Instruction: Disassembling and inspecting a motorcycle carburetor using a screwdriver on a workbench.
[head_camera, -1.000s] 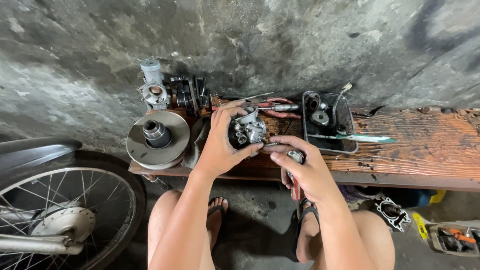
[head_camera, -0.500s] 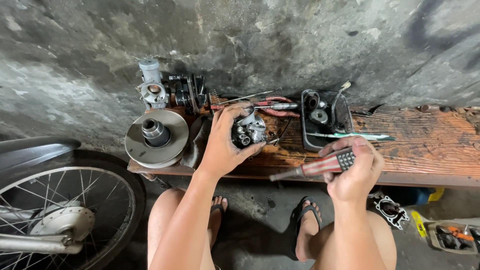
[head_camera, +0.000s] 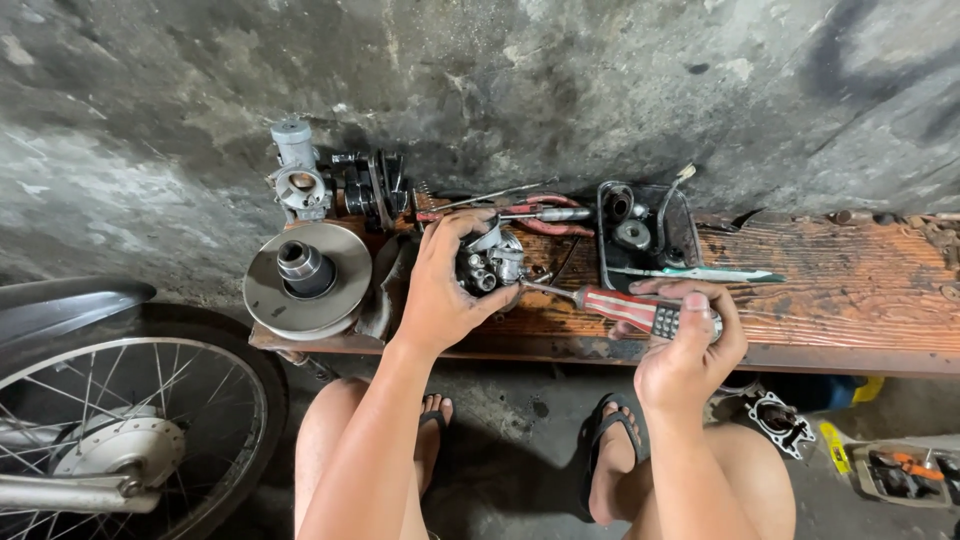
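Right hand (head_camera: 690, 355) has a closed grip around the red-and-black handle of a screwdriver (head_camera: 625, 308), shaft pointing left with the tip right at the carburetor (head_camera: 490, 262). Left hand (head_camera: 440, 285) is wrapped over that carburetor, pinning it on the wooden tabletop (head_camera: 850, 280). Looks like the tip is being seated in a screw, though I can't make out the screw head itself. Next bit needs the blade square in the slot and the body kept from twisting. Pulley disc (head_camera: 308, 280) sits just left, black tray (head_camera: 645, 232) behind.
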